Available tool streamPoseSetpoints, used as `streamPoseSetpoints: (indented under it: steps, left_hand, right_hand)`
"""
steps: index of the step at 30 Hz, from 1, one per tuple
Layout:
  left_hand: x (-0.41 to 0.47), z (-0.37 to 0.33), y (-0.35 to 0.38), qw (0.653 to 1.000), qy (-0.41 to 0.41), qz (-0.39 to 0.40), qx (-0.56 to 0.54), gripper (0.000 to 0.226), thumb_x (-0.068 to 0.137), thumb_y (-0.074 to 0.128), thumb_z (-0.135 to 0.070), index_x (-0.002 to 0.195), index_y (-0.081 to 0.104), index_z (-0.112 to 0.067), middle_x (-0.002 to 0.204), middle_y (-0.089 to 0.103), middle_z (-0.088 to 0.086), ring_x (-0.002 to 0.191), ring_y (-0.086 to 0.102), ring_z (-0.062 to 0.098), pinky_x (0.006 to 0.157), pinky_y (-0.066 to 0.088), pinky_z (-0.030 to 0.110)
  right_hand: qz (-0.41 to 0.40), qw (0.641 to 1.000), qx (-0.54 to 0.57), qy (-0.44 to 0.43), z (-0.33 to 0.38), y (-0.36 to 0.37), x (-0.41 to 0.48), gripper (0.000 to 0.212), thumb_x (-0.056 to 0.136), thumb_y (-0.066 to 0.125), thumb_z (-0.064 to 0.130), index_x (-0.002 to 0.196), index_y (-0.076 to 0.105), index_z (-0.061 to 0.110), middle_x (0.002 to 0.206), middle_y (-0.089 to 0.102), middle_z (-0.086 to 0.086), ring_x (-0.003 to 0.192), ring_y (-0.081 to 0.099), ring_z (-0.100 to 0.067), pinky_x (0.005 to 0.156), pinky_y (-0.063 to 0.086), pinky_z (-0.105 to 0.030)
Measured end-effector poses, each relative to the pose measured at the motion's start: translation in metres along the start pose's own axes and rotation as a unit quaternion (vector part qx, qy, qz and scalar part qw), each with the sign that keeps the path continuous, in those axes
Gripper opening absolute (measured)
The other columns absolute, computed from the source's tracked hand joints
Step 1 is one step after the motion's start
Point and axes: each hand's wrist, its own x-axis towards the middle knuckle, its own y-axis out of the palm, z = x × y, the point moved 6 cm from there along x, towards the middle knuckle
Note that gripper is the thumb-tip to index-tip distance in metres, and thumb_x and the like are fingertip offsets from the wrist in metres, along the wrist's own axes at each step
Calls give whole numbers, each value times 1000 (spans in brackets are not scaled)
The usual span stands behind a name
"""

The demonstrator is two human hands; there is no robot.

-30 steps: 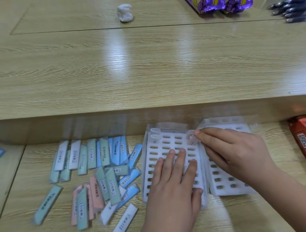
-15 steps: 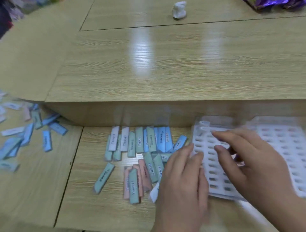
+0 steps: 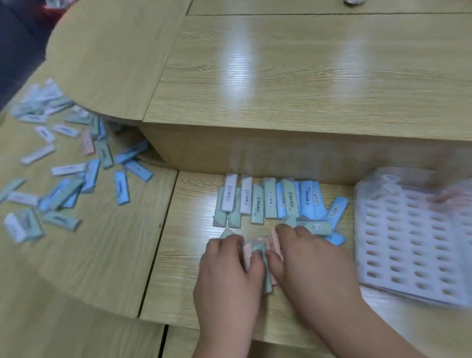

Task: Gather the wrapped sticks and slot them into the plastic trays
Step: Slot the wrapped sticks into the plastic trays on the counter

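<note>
Both my hands are down on a small heap of wrapped sticks (image 3: pixel 259 251), pink and green, on the low desk. My left hand (image 3: pixel 229 273) curls its fingers over the heap's left side. My right hand (image 3: pixel 306 265) covers the right side, its thumb pressed against a green stick, so the sticks sit squeezed between the two hands. Behind them lies a row of white, green and blue sticks (image 3: pixel 270 201), side by side. The white plastic trays (image 3: pixel 408 242), with rows of slots, lie stacked to the right, blurred; neither hand touches them.
Many more wrapped sticks (image 3: pixel 76 179) lie scattered on the lower surface (image 3: pixel 102 255) at the left. A raised wooden desktop (image 3: pixel 281 76) with a vertical front panel runs behind the row. A small white object (image 3: pixel 353 2) sits at the top edge.
Both hands left the trays and moved left onto the heap of sticks. The view swung left, bringing the scattered sticks at the left into sight.
</note>
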Motion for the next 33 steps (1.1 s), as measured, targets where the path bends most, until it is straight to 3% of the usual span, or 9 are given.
streamPoseSetpoints:
  steps: [4, 7, 11, 14, 17, 19, 22, 28, 33]
  left_hand:
    - [-3, -8, 5, 997, -6, 33, 64, 30, 89, 55, -53, 113, 57, -35, 104, 48, -9, 102, 55, 17, 64, 41, 31]
    - [-2, -8, 8, 998, -11, 36, 53, 31, 93, 56, -46, 121, 57, -33, 107, 49, -7, 104, 56, 18, 66, 37, 29]
    - [1, 2, 1, 998, -30, -14, -51, 28, 92, 66, -27, 119, 67, -28, 105, 66, -6, 98, 63, 16, 78, 47, 31]
    - [2, 15, -1, 975, -94, -30, -197, 30, 86, 76, -21, 114, 72, -31, 94, 72, -12, 88, 67, 0, 81, 54, 26]
    - [6, 17, 0, 951, -109, -35, -289, 25, 83, 79, -15, 96, 74, -36, 80, 72, -14, 78, 66, -8, 68, 48, 10]
    - [7, 12, -2, 939, -97, -32, -328, 24, 84, 78, -13, 88, 75, -36, 79, 74, -17, 76, 69, -5, 64, 49, 8]
    - [6, -7, -9, 931, -56, -25, -360, 22, 83, 79, -13, 85, 77, -36, 81, 75, -14, 75, 70, -1, 63, 51, 10]
    - [-10, -80, 3, 919, 43, 26, -391, 27, 83, 77, -18, 90, 73, -44, 84, 73, -14, 77, 68, 0, 64, 48, 7]
    - [-26, -139, 40, 911, 85, 93, -392, 25, 85, 75, -20, 93, 71, -44, 87, 73, -19, 83, 68, 0, 65, 48, 8]
  right_hand:
    - [0, 1000, -11, 4, 2, -1, 4, 33, 97, 41, 51, 120, 41, 29, 106, 56, 6, 91, 67, -20, 56, 40, -33]
    - [5, 999, -38, 17, 3, -2, 5, 39, 98, 46, 47, 130, 38, 27, 108, 58, 7, 90, 69, -19, 53, 34, -31]
    - [25, 999, -21, 38, -3, -3, 5, 29, 94, 50, 53, 109, 42, 29, 102, 60, 7, 91, 66, -16, 48, 22, -30]
    - [24, 998, 17, 58, -7, -3, 7, 27, 91, 53, 50, 93, 35, 30, 96, 60, 8, 90, 63, -16, 46, 16, -29]
    - [11, 995, 76, 70, -12, -4, 6, 21, 88, 50, 49, 96, 53, 29, 94, 61, 9, 87, 62, -14, 53, 33, -29]
    - [-6, 983, 165, 82, -21, -8, 1, 24, 83, 49, 51, 86, 58, 29, 84, 63, 12, 76, 60, -4, 56, 45, -29]
    - [-49, 949, 297, 93, -44, -26, -10, 32, 77, 43, 60, 80, 61, 34, 76, 63, 25, 70, 57, 2, 52, 41, -23]
    - [-88, 939, 322, 84, -117, -63, -42, 57, 89, 27, 70, 87, 61, 24, 81, 69, 8, 73, 62, -4, 68, 55, -36]
    - [-116, 927, 336, 122, -190, -79, -67, 44, 86, 34, 72, 96, 65, 42, 78, 63, 20, 68, 63, 2, 54, 44, -14]
